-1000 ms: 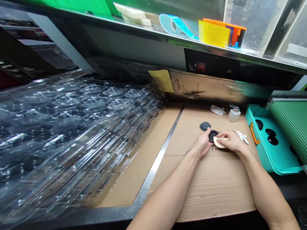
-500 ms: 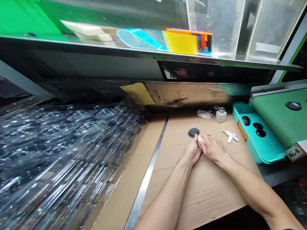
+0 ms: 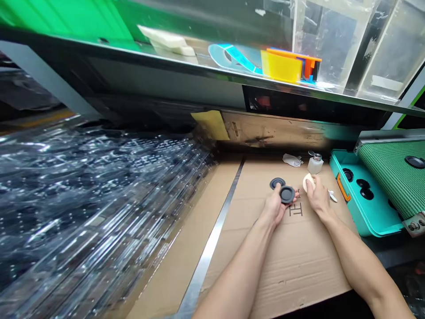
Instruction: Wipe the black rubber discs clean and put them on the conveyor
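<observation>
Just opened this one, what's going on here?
A person is working at a cardboard-covered bench. Their left hand holds a black rubber disc at the fingertips, and their right hand grips a pale sponge. Another black disc lies on the cardboard just beyond, near a small pump bottle. More discs sit in a teal tray to the right, beside a green mesh belt.

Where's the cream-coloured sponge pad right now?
In the head view, the cream-coloured sponge pad is in the right hand, just in front of the translucent pump bottle and right of the black round disc held in the left hand.
</observation>
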